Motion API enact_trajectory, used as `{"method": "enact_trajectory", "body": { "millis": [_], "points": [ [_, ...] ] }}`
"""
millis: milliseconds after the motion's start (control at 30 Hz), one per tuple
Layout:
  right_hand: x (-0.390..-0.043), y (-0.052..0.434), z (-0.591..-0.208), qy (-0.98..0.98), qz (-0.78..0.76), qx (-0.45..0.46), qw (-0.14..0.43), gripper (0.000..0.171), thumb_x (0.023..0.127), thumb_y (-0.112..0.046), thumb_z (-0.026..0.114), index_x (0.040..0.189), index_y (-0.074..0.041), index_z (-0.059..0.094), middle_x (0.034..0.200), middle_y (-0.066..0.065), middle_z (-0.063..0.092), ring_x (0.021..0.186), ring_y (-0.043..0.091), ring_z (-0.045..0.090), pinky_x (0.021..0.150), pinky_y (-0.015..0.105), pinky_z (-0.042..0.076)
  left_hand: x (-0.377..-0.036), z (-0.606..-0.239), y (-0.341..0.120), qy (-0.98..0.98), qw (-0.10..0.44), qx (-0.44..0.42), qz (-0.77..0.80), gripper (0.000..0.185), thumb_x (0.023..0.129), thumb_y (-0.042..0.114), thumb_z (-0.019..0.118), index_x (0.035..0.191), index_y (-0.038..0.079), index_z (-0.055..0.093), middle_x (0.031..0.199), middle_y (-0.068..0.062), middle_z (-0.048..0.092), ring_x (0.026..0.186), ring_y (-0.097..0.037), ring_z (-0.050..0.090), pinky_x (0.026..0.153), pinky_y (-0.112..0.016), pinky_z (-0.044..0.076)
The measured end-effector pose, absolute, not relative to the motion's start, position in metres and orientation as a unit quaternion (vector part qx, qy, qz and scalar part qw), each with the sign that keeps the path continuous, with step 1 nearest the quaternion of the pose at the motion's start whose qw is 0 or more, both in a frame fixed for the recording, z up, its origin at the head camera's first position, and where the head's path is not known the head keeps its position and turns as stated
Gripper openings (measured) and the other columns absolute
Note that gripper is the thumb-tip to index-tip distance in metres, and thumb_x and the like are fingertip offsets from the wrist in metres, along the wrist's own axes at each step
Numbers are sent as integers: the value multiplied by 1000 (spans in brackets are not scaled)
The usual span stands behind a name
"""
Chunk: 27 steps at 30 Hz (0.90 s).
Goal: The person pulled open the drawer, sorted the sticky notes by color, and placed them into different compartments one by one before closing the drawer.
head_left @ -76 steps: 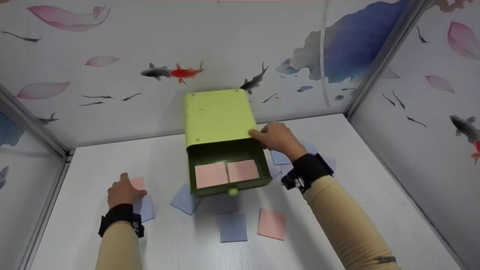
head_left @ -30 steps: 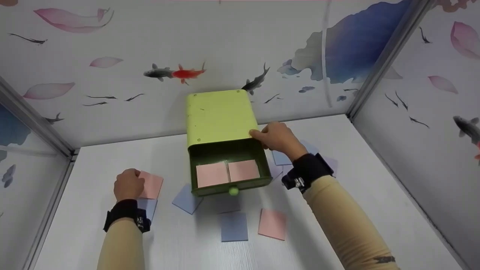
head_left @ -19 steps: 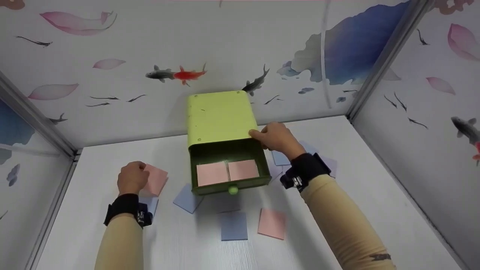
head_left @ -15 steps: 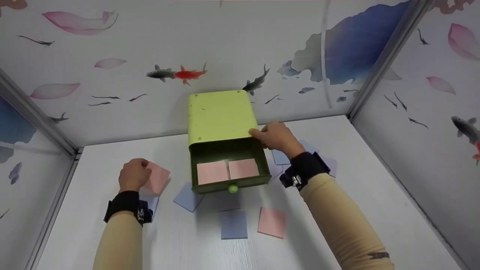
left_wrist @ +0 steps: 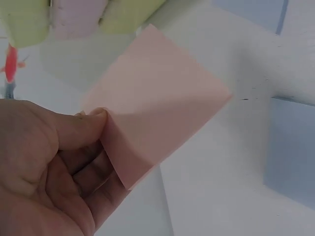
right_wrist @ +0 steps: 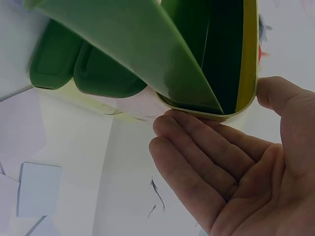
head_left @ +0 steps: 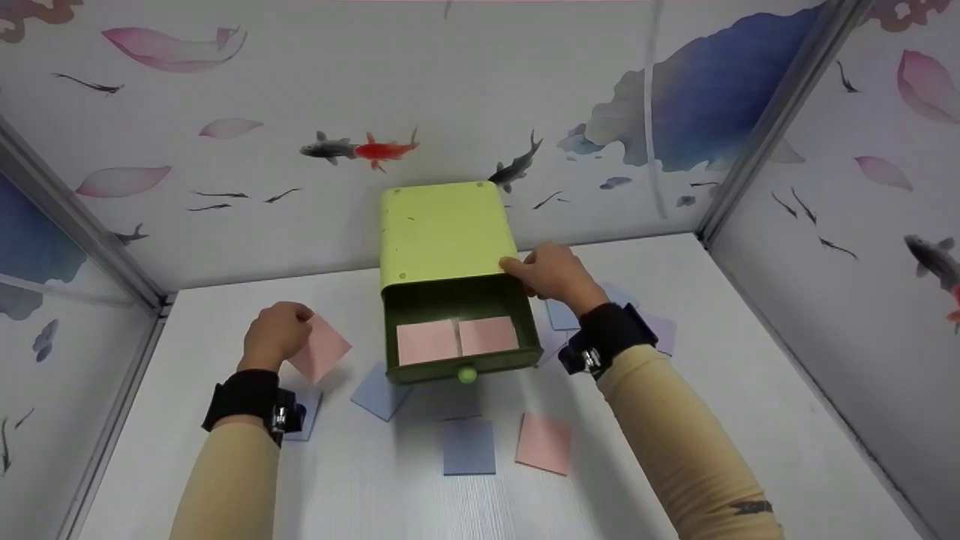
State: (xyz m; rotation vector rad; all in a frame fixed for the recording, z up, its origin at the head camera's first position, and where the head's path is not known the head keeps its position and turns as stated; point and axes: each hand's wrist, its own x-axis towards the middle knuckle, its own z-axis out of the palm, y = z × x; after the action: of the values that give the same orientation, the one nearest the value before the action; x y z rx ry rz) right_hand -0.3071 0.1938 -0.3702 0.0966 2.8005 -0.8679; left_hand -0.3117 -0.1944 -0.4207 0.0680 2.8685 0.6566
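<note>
In the head view, my left hand (head_left: 276,336) pinches a pink sticky-note pad (head_left: 321,349) by one edge, raised over the table left of the drawer box. The left wrist view has the thumb on the near face of this pink pad (left_wrist: 157,93), the other fingers behind it. My right hand (head_left: 553,274) grips the front right corner of the yellow-green drawer box (head_left: 446,232), thumb on top, fingers against its side. The top drawer (head_left: 427,373) is pulled out; a pink pad (head_left: 426,343) and another pink pad (head_left: 487,335) lie side by side inside.
A blue pad (head_left: 469,448) and a pink pad (head_left: 543,444) lie in front of the box. Other blue pads lie left, by my wrist (head_left: 307,416) and near the drawer (head_left: 379,391). Blue and lilac pads (head_left: 660,330) are partly behind my right wrist. Printed walls (head_left: 247,75) enclose the table.
My left hand took hold of the pink pad at the left, lifted it and carried it away from me and slightly right. The right hand kept its place on the box.
</note>
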Motion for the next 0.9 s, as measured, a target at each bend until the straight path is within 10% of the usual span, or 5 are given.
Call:
{"method": "enact_trajectory", "body": {
  "millis": [900],
  "points": [
    [-307, 194, -369, 947, -302, 30, 107, 56, 94, -55, 50, 77, -4, 68, 70, 6, 62, 63, 18, 54, 58, 29, 43, -294, -329, -155, 966, 154, 122, 167, 37, 95, 8, 50, 128, -7, 58, 127, -28, 59, 108, -38, 58, 96, -52, 47]
  ]
}}
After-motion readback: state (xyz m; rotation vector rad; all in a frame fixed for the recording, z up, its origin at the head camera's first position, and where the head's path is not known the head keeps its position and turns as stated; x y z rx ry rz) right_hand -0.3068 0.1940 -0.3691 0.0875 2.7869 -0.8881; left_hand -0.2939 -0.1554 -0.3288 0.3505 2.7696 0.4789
